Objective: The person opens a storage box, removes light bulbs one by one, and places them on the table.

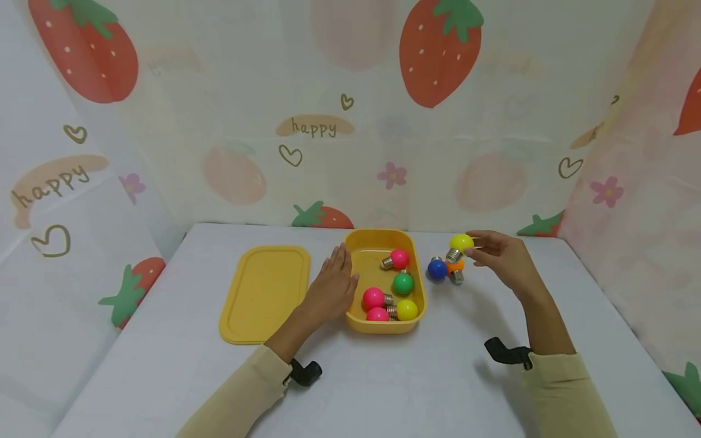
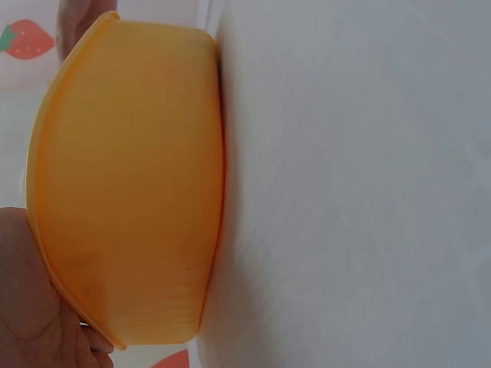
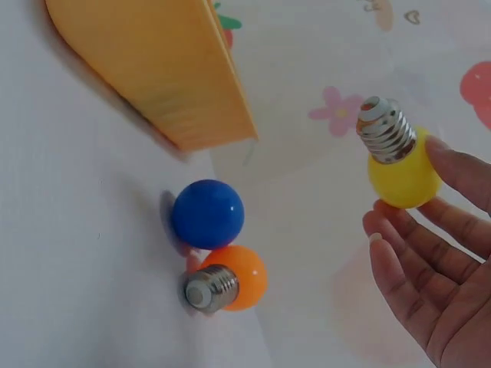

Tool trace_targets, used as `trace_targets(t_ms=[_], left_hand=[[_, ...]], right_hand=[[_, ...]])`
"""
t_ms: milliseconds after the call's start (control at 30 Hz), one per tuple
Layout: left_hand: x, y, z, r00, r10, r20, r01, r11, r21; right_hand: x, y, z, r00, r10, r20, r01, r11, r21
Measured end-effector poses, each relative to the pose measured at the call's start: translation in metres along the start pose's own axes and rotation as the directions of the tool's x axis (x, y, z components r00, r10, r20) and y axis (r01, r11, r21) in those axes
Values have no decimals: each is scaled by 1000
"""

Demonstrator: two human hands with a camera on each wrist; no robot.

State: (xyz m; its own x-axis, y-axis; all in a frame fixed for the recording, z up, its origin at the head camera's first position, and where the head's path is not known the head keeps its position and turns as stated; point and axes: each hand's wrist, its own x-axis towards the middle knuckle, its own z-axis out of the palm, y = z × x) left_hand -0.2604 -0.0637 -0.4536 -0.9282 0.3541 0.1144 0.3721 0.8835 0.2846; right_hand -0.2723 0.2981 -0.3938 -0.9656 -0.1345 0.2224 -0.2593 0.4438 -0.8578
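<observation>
Between thumb and fingers, my right hand (image 1: 501, 258) pinches a yellow light bulb (image 3: 405, 172), raised above the table with its metal screw base pointing down in the head view. Below it a blue bulb (image 3: 208, 215) and an orange bulb (image 3: 247, 277) lie side by side on the table. My left hand (image 1: 330, 286) rests with straight fingers against the left rim of a yellow plastic box (image 1: 383, 327). Inside the box lie several bulbs, among them a green bulb (image 1: 403, 283), a second yellow bulb (image 1: 407, 310) and a pink bulb (image 1: 400, 259).
A flat yellow lid (image 1: 265, 295) lies on the white table (image 1: 405, 389), left of the box. Strawberry-printed cloth (image 1: 235, 109) hangs behind the table and along its sides. A black wrist mount (image 1: 506, 351) sits at each sleeve cuff.
</observation>
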Motion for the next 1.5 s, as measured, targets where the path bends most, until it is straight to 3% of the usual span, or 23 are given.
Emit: trace_targets(t_ms=[167, 433, 967, 1500], left_hand=[[1, 0, -1, 1000, -1, 0, 1, 1000, 5], [2, -2, -3, 1000, -9, -9, 9, 1000, 3], [0, -1, 0, 1000, -15, 4, 15, 1000, -15], [-2, 1, -2, 1000, -16, 10, 16, 1000, -17]], right_hand=[[1, 5, -7, 1000, 1, -14, -1, 1000, 8], [0, 14, -13, 996, 84, -27, -84, 996, 8], [-2, 51, -18, 985, 172, -25, -172, 985, -26], [-3, 67, -16, 955, 294, -42, -297, 951, -83]])
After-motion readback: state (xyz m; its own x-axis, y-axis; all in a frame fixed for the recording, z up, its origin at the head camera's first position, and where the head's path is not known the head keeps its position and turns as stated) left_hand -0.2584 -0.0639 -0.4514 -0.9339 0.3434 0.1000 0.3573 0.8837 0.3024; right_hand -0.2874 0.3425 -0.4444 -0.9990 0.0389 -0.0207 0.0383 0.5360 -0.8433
